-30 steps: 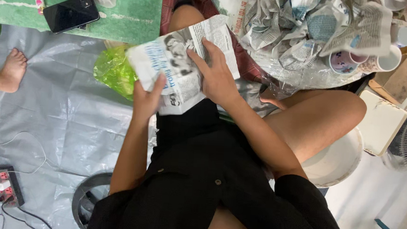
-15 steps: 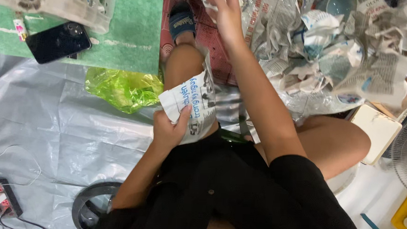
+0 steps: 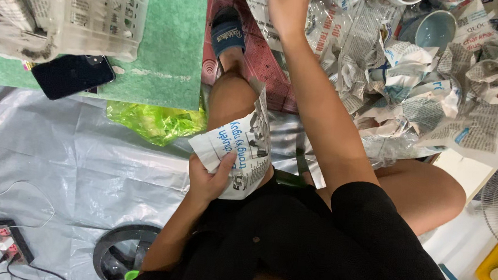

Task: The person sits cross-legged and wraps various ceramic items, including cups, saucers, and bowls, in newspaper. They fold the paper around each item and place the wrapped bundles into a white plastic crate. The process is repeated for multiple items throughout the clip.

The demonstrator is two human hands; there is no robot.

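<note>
Left hand (image 3: 208,180) clamped on folded printed newspaper sheet (image 3: 240,151), resting on lap. Right hand (image 3: 287,8) reaches into heap of crumpled newspaper (image 3: 422,92); grip cannot be told.

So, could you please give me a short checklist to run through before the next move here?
1. Left hand grips the newspaper sheet on the lap: ok.
2. Right hand reaches the pile of crumpled newspaper: ok.
3. Right hand's fingers closed on something: cannot tell, cut off at the frame's top.
4. Blue bowl in the pile is uncovered and in view: ok.
5. Phone lies apart from the hands, on the green mat: ok.
</note>
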